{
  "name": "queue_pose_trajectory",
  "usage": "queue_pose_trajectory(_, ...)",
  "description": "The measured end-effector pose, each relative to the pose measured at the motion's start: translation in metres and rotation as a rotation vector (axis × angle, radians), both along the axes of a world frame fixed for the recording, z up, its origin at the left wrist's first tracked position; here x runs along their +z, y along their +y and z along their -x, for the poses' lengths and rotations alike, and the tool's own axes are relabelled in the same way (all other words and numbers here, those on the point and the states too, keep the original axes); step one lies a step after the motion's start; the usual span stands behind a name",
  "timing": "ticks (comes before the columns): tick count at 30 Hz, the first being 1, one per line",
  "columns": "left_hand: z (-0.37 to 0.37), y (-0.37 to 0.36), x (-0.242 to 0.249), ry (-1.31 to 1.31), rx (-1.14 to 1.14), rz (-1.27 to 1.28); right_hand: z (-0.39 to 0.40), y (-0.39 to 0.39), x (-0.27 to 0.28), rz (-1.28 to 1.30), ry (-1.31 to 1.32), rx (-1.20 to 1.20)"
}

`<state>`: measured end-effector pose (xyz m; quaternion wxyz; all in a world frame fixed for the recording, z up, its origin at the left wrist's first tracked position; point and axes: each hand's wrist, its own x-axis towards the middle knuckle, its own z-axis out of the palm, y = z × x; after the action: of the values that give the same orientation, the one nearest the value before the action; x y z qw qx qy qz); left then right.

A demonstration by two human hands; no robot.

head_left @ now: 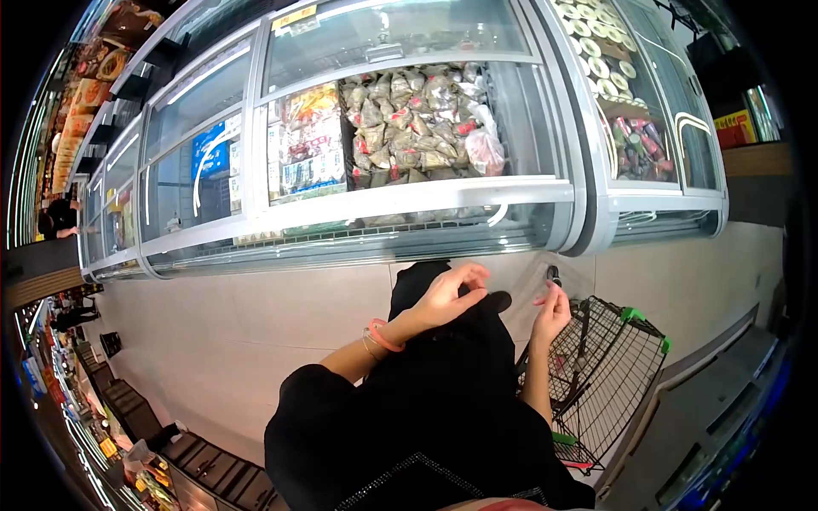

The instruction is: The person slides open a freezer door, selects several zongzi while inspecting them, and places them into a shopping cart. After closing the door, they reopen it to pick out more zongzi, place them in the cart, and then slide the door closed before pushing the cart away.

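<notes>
My left hand (453,295) is raised in front of my black clothing, with a coral band and a thin bracelet on its wrist. Its fingers are loosely bent, the thumb stands apart, and I see nothing in it. My right hand (551,314) is raised beside the shopping cart (618,375), its fingers drawn together; whether something thin is between them I cannot make out. Ahead of both hands stands a glass-topped chest freezer (409,198). Inside it lie many bagged, dark green wrapped bundles (409,119) and a tied pinkish plastic bag (485,152).
White and coloured packages (311,140) fill the freezer's left section. Another freezer (648,111) on the right holds round tubs and colourful packs. The wire cart has green corners. Shelves line the far left, where another person (58,220) stands. Pale tiles (230,319) cover the floor.
</notes>
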<state>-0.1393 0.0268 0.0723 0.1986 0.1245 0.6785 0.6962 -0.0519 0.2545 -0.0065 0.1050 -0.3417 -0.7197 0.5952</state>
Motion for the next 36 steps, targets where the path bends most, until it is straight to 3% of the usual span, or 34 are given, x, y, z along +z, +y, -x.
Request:
queue_pose_trajectory(1,0.008,-0.018,-0.005,0.023,0.023,0.131,0.018,-0.011,0.001,-0.177,0.006,0.087)
queue_pose_trajectory(3,0.021,-0.046,-0.019,-0.064,0.066,0.129,0.065,-0.042,0.029,-0.478,0.103,0.166)
queue_pose_trajectory(6,0.034,-0.082,-0.039,-0.087,0.171,0.238,0.107,-0.049,0.033,-0.441,-0.018,0.270)
queue_pose_trajectory(8,0.041,-0.091,-0.044,0.318,0.545,0.294,0.132,-0.045,0.030,-0.550,0.020,0.348)
queue_pose_trajectory(14,0.059,-0.148,-0.052,0.493,0.827,0.755,0.198,-0.044,0.026,-1.003,0.250,0.400)
queue_pose_trajectory(19,0.072,-0.188,-0.080,0.493,0.930,0.998,0.223,-0.041,0.011,-1.028,0.277,0.458)
queue_pose_trajectory(26,0.088,-0.203,-0.103,0.497,0.953,1.038,0.242,-0.042,-0.004,-1.007,0.319,0.519)
queue_pose_trajectory(36,0.090,-0.205,-0.097,0.471,0.902,1.013,0.256,-0.048,-0.011,-0.952,0.278,0.525)
